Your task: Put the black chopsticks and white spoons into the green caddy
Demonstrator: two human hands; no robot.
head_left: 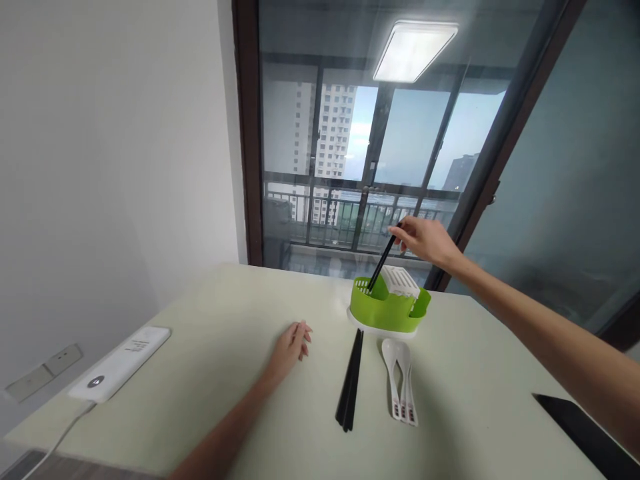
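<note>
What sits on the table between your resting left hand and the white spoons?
In the head view, a bundle of black chopsticks lies between the left hand and the white plastic spoons.

right hand pinches black chopstick, tip in green holder | left hand flat on surface | chopsticks, white spoons lie beside holder

head view, down over table

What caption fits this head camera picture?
Right hand lowers a chopstick into the green holder; left hand rests flat.
</note>
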